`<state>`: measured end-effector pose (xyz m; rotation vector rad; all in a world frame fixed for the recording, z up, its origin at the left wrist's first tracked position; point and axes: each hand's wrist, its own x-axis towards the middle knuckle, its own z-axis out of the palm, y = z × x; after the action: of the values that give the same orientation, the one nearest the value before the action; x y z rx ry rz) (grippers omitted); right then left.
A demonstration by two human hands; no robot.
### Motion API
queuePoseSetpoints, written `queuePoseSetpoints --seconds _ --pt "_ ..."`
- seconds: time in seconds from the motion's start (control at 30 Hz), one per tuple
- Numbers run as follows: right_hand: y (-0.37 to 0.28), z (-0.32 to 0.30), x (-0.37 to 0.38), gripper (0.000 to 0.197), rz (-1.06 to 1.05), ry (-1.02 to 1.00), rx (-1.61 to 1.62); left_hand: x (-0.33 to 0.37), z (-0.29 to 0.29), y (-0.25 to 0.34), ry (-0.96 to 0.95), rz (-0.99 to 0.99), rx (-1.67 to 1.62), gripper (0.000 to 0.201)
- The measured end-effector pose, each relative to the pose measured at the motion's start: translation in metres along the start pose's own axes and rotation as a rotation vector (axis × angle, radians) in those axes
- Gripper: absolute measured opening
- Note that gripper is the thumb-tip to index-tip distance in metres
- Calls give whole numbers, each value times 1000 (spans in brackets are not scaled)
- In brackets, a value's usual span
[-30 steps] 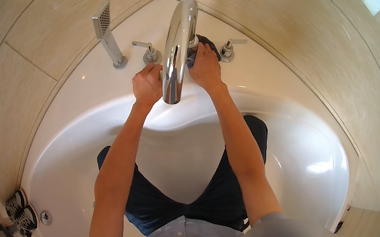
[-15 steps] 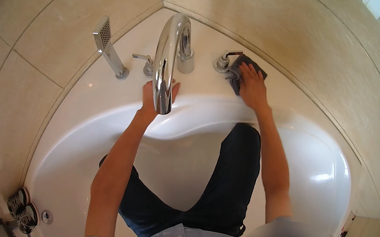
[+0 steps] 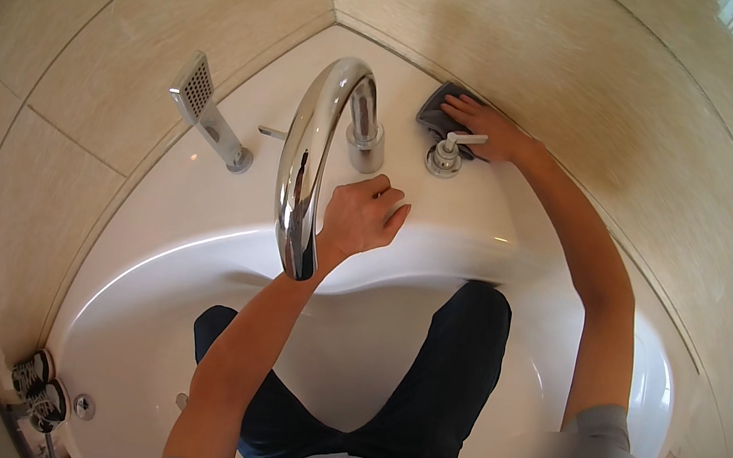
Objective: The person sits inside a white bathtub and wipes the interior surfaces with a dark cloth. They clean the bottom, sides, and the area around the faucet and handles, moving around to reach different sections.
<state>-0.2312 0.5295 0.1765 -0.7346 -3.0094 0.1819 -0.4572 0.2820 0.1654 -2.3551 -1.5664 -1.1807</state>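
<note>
My right hand [image 3: 485,130] presses a dark grey cloth [image 3: 434,115] against the white ledge, fingers spread over it, between the tiled wall and a chrome tap handle [image 3: 445,158]. Part of the cloth lies under my palm, hidden. Just right of the chrome spout [image 3: 311,155], my left hand [image 3: 364,216] rests at the inner edge of the ledge, its fingers curled and its thumb a little apart. Nothing shows in it. The tall curved spout arches over the left wrist and partly covers it.
A chrome hand shower [image 3: 214,119] stands on the ledge at left. Another tap lever [image 3: 272,132] is mostly behind the spout. My legs [image 3: 449,371] are inside the white bathtub [image 3: 147,308]. Black-and-white shoes [image 3: 39,387] sit outside its lower left rim.
My right hand and the cloth have gone round behind the right tap handle, toward the wall. My left hand has moved rightward from behind the spout. The whole view has shifted slightly.
</note>
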Motion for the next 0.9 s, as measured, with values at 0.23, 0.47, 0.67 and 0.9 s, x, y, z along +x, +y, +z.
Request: queuePoseSetpoints --seconds 0.23,0.47,0.67,0.9 --pt "-13 -31 75 77 -32 -261 41 -2 -10 0 -9 -38 15 12" --pt "-39 -26 159 85 155 -362 -89 9 3 3 48 19 -14 10" --pt "-130 -73 142 57 -80 -575 222 -10 -12 -7 85 -60 -18 9" --pt "-64 -24 110 66 -102 -356 143 -14 -19 -9 241 -145 -247 11"
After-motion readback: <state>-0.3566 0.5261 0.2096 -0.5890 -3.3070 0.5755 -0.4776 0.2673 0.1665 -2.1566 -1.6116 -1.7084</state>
